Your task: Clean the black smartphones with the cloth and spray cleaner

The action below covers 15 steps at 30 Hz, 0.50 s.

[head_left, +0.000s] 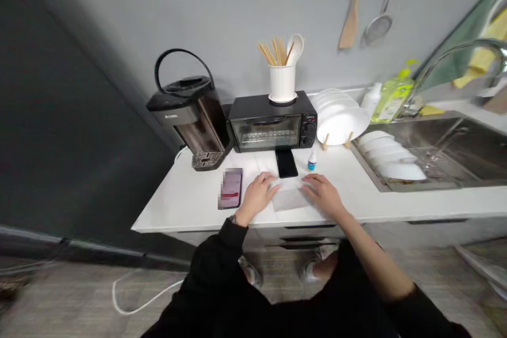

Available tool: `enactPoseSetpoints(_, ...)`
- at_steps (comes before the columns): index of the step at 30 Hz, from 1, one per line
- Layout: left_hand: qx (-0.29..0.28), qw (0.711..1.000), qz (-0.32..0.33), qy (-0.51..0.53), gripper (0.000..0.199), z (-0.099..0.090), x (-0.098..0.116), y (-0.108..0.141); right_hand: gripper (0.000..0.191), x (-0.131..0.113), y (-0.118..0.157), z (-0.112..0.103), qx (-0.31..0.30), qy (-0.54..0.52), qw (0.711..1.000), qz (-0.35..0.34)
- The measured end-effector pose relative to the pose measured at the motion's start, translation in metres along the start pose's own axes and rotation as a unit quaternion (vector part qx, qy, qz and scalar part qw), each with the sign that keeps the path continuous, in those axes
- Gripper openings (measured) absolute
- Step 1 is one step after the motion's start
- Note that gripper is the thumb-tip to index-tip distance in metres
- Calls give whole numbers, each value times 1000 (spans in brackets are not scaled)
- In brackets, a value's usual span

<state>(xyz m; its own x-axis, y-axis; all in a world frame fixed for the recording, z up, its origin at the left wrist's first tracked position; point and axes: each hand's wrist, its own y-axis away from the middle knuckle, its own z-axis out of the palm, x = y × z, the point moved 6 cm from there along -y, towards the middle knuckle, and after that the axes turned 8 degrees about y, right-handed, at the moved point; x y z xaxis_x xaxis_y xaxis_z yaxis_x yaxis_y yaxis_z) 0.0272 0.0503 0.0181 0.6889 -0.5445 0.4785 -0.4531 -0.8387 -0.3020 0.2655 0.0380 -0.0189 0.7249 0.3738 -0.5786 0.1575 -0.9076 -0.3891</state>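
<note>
A thin pale sheet [291, 199], paper-like or tissue-like, lies on the white counter near its front edge. A whiter strip runs along its far side. My left hand [257, 195] is at the sheet's left end, thumb and fingers closing on its far corner. At the opposite end, my right hand [322, 195] has its fingertips on the far right corner. Slight blur hides the exact grip. Just beyond the sheet lies a black phone [285, 162], and a small white bottle with a blue label [312, 160] stands behind my right hand.
Left of my left hand lies a phone with a lit screen [230, 188]. Behind stand a water dispenser [194, 121] and a toaster oven [273, 122] topped by a white utensil holder [282, 82]. Racked plates [343, 124] and a sink [455, 169] holding dishes are rightward.
</note>
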Motion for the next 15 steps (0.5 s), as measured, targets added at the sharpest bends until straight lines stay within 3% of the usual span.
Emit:
enactPoseSetpoints(3, -20, 998, -15, 56, 23, 11, -5, 16, 20, 4, 4, -1, -21, -10, 1000, -2)
enactPoseSetpoints(7, -36, 979, -57, 191, 9, 19, -17, 11, 25, 7, 0, 3, -50, -53, 997, 11)
enactPoseSetpoints(15, -28, 970, -70, 233, 21, 19, -38, -14, 38, 13, -12, 3, -17, -85, 996, 24)
